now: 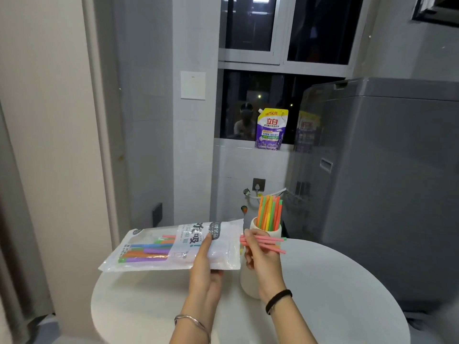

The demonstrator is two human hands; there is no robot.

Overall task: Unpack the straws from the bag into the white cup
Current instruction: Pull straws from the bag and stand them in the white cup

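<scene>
My left hand [205, 265] grips the clear plastic straw bag [154, 247] by its right end and holds it flat above the round white table [335, 294]. Several coloured straws still lie inside the bag's left half. Just right of the bag's mouth, my right hand [260, 256] pinches a few pink straws [267, 242] that lie level, in front of the white cup [249, 281]. The cup stands on the table behind my right hand and holds several orange and green straws [269, 213] upright.
A grey washing machine [385, 182] stands close behind the table on the right. A purple detergent pouch [271, 129] leans on the window sill. White wall and a door frame lie to the left.
</scene>
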